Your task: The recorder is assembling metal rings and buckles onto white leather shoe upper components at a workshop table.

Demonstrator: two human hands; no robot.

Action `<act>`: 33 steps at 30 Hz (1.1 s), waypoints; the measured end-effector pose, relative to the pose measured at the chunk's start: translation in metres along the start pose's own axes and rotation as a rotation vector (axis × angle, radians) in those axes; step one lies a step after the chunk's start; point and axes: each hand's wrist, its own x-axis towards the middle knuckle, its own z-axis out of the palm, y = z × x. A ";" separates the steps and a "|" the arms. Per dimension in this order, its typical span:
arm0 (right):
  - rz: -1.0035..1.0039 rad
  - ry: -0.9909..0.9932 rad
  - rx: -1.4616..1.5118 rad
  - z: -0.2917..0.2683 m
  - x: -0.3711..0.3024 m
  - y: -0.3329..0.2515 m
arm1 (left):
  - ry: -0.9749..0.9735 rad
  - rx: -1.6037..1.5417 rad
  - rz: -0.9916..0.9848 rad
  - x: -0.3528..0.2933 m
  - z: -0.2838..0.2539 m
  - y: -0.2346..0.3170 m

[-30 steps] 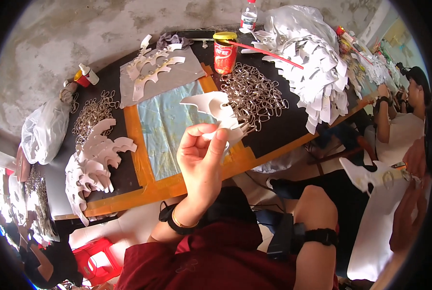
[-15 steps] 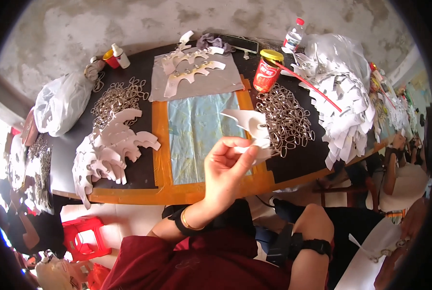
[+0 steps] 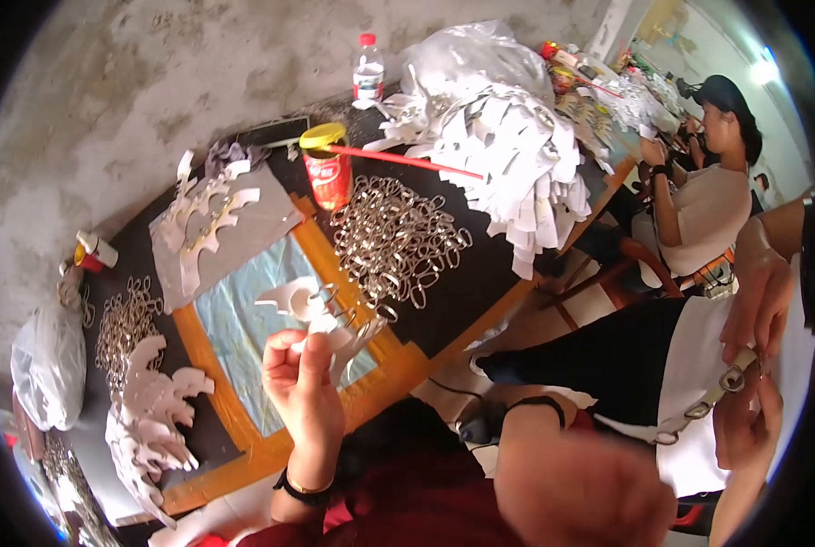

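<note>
My left hand [image 3: 305, 397] is raised over the table, thumb and fingers pinched on a white curved cut-out strip [image 3: 298, 299]. Metal rings [image 3: 344, 317] sit along this strip; its lower end hangs past my fingers. My right hand [image 3: 590, 492] is low at the right, away from the table and smeared by motion; its fingers cannot be made out. Beneath the held strip lies a light-blue sheet [image 3: 243, 301] bordered by orange tape. A heap of oval metal rings [image 3: 394, 237] lies just beyond it, beside a red can [image 3: 327, 178] with a yellow rim.
White strips form a large pile [image 3: 508, 155] at the back right and a smaller stack [image 3: 152, 419] at the left. Glued-looking strips rest on a grey sheet [image 3: 230, 242]. A red stick [image 3: 417, 162] juts from the can. Another person's hands [image 3: 749, 392] hold a ringed strip at right.
The view has swung to the right, bringing co-workers into sight. My left hand still grips the white strip. My right hand has moved and is blurred.
</note>
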 end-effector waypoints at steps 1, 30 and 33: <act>0.035 0.012 0.004 -0.020 0.005 0.020 | 0.043 0.047 0.029 -0.001 -0.011 0.010; 1.131 0.000 0.601 0.018 0.125 0.283 | -0.110 0.057 -0.018 0.008 -0.011 -0.006; 1.180 0.023 0.657 0.018 0.126 0.270 | -0.103 0.072 -0.022 0.008 -0.012 -0.007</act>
